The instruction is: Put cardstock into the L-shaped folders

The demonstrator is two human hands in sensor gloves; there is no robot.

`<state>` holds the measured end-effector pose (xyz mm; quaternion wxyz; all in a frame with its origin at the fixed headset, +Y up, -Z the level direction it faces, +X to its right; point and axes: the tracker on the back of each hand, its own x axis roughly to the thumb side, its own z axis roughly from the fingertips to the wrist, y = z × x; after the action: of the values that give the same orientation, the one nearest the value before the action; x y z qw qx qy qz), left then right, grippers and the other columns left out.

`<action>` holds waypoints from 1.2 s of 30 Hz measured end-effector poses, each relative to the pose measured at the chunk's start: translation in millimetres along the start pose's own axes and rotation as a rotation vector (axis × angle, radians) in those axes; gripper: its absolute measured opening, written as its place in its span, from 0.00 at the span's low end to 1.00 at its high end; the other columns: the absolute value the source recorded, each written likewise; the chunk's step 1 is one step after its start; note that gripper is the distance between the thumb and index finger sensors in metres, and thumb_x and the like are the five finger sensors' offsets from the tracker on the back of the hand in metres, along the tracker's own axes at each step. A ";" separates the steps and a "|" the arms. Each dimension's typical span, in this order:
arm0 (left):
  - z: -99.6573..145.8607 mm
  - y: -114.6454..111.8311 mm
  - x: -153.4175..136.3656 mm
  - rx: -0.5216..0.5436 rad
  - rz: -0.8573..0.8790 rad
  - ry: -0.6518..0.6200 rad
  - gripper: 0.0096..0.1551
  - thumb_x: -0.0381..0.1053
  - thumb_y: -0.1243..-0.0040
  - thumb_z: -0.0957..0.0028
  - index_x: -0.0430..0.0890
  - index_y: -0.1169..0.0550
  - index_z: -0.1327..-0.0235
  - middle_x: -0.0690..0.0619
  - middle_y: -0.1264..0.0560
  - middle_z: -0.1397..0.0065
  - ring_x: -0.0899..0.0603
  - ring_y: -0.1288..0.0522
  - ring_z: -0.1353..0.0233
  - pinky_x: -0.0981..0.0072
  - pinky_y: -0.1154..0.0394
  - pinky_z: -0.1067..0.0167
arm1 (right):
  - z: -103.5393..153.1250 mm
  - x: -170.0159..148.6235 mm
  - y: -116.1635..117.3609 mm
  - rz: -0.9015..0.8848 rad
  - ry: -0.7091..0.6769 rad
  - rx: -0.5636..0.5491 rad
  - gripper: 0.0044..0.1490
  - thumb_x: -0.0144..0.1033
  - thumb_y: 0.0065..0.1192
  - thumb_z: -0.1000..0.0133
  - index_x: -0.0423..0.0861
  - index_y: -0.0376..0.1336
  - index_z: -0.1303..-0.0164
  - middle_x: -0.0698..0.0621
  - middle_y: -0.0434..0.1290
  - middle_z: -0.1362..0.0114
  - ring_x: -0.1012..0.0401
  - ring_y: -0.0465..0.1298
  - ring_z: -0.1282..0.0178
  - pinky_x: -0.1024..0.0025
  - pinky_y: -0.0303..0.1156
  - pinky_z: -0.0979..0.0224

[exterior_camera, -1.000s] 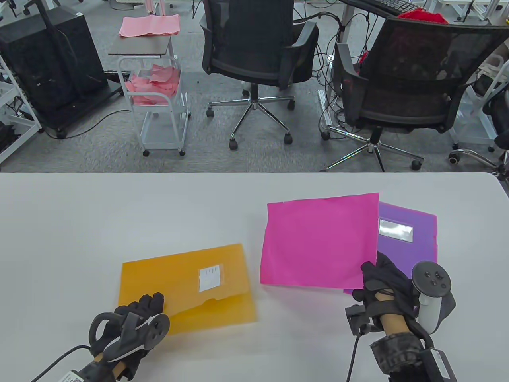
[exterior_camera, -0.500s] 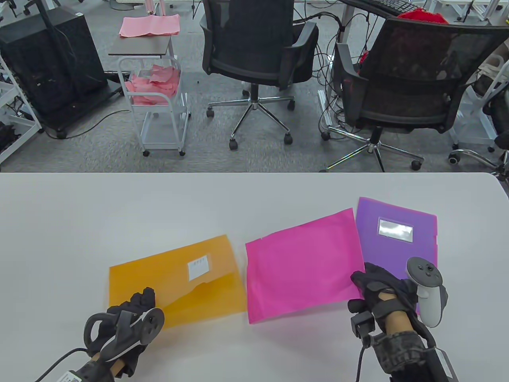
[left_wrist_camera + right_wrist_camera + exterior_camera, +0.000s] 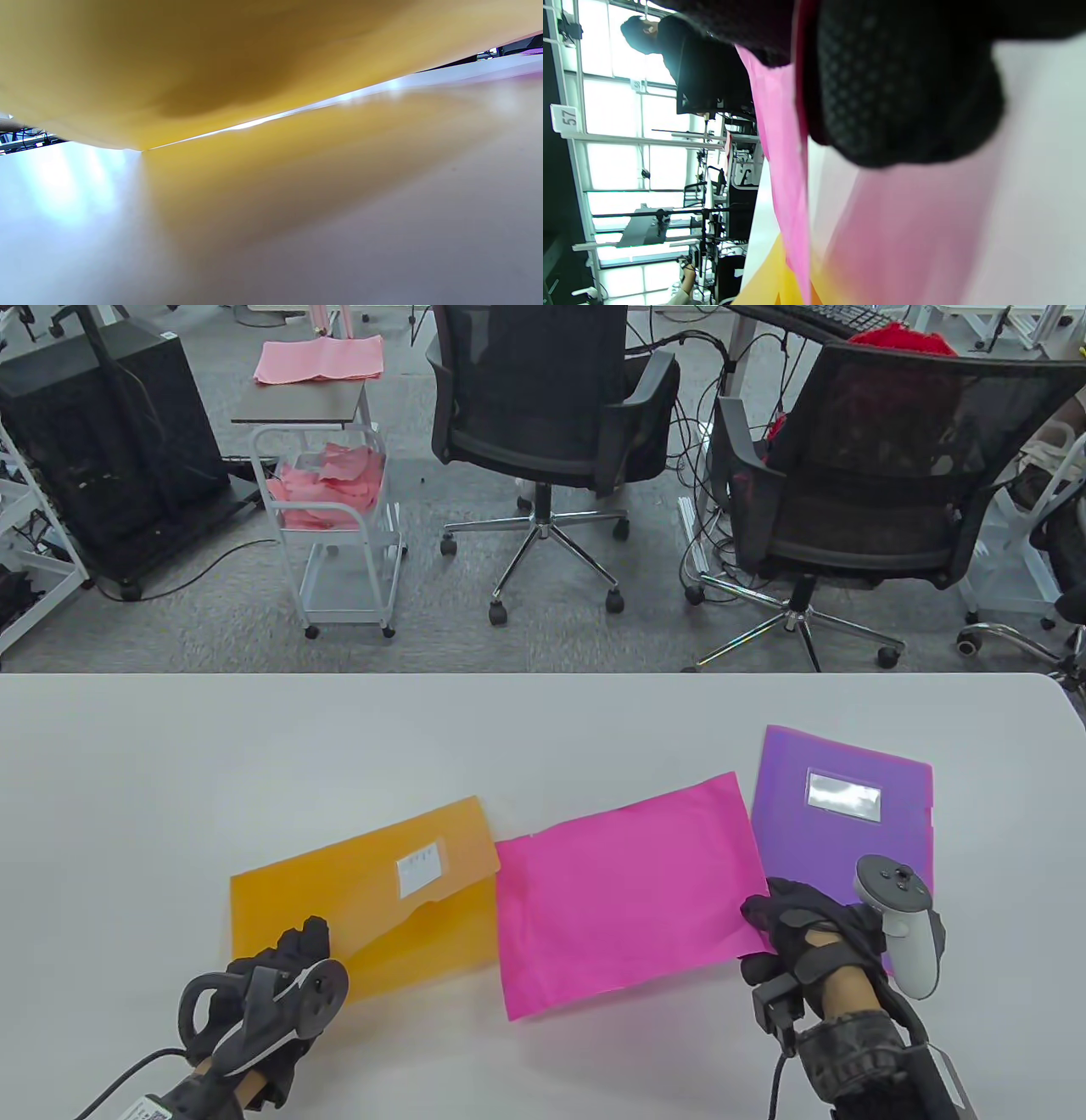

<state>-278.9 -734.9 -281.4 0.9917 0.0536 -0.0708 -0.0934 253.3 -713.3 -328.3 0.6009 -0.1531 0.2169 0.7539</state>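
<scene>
Cardstock (image 3: 624, 903) now touching orange folder (image 3: 365, 899).

The table (image 3: 254, 746) is viewed from above its near edge facing the chairs, while both tilted wrist views are held very close, sharing the orange folder (image 3: 254, 63) (image 3: 772, 279).

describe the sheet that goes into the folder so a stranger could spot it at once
On the white table, look between the orange folder and the purple folder. The pink cardstock there is a plain sheet with no label window, its corner pinched by the right hand.
</scene>
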 end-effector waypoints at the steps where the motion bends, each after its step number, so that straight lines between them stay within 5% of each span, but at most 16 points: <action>1: 0.3 0.1 0.8 0.003 0.000 -0.009 0.32 0.56 0.51 0.48 0.42 0.28 0.34 0.42 0.17 0.38 0.35 0.12 0.46 0.44 0.18 0.48 | -0.7 -0.3 2.4 0.010 0.005 0.014 0.32 0.38 0.61 0.50 0.37 0.60 0.39 0.41 0.83 0.66 0.58 0.83 0.81 0.69 0.81 0.80; 6: 2.7 1.8 9.4 0.034 -0.003 -0.087 0.32 0.56 0.52 0.48 0.43 0.28 0.34 0.43 0.18 0.38 0.36 0.12 0.45 0.44 0.18 0.48 | -7.7 -5.8 23.1 0.065 0.035 0.095 0.33 0.38 0.60 0.49 0.36 0.58 0.38 0.41 0.83 0.64 0.57 0.84 0.79 0.69 0.81 0.79; 11: 7.8 4.2 23.4 0.068 0.016 -0.222 0.32 0.57 0.52 0.49 0.44 0.28 0.34 0.44 0.18 0.38 0.37 0.12 0.44 0.45 0.18 0.46 | -18.0 -19.2 70.2 0.063 0.029 0.229 0.36 0.42 0.56 0.47 0.35 0.54 0.35 0.39 0.81 0.52 0.55 0.85 0.71 0.67 0.83 0.72; 17: 14.7 16.1 38.8 0.149 0.098 -0.297 0.32 0.56 0.53 0.49 0.42 0.28 0.35 0.43 0.17 0.39 0.36 0.11 0.46 0.45 0.18 0.48 | -21.1 -24.5 129.4 0.139 -0.089 0.401 0.51 0.56 0.46 0.42 0.30 0.36 0.31 0.32 0.63 0.30 0.46 0.76 0.42 0.62 0.80 0.50; 21: 18.7 23.6 45.8 0.183 0.140 -0.328 0.32 0.55 0.53 0.49 0.42 0.28 0.35 0.42 0.17 0.40 0.36 0.11 0.47 0.45 0.17 0.48 | -17.6 -18.4 154.9 0.096 -0.185 0.509 0.57 0.61 0.41 0.41 0.28 0.27 0.33 0.29 0.55 0.27 0.44 0.72 0.37 0.61 0.78 0.46; 24: 19.7 23.9 44.4 0.212 0.155 -0.342 0.32 0.55 0.53 0.49 0.42 0.28 0.35 0.42 0.17 0.40 0.36 0.11 0.47 0.45 0.17 0.49 | -17.3 -15.9 154.3 0.085 -0.237 0.503 0.58 0.62 0.40 0.41 0.29 0.24 0.34 0.29 0.52 0.26 0.44 0.71 0.35 0.60 0.77 0.44; 30: 20.0 24.4 36.9 0.251 0.228 -0.331 0.32 0.55 0.53 0.49 0.41 0.29 0.35 0.43 0.17 0.40 0.36 0.11 0.47 0.46 0.17 0.48 | -27.5 -32.2 137.6 -0.161 -0.154 0.505 0.50 0.54 0.43 0.40 0.27 0.34 0.33 0.40 0.72 0.37 0.52 0.81 0.47 0.67 0.82 0.53; 36: 21.8 30.0 35.2 0.289 0.316 -0.341 0.32 0.55 0.54 0.49 0.41 0.29 0.35 0.43 0.17 0.40 0.36 0.11 0.47 0.46 0.17 0.49 | -27.7 -34.0 144.8 -0.135 -0.145 0.550 0.52 0.57 0.44 0.40 0.27 0.35 0.33 0.40 0.72 0.37 0.53 0.81 0.48 0.68 0.82 0.54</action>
<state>-242.7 -714.4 -251.8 0.9497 0.1664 -0.2570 0.0661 119.5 -782.6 -314.7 0.6827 0.0558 0.3591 0.6339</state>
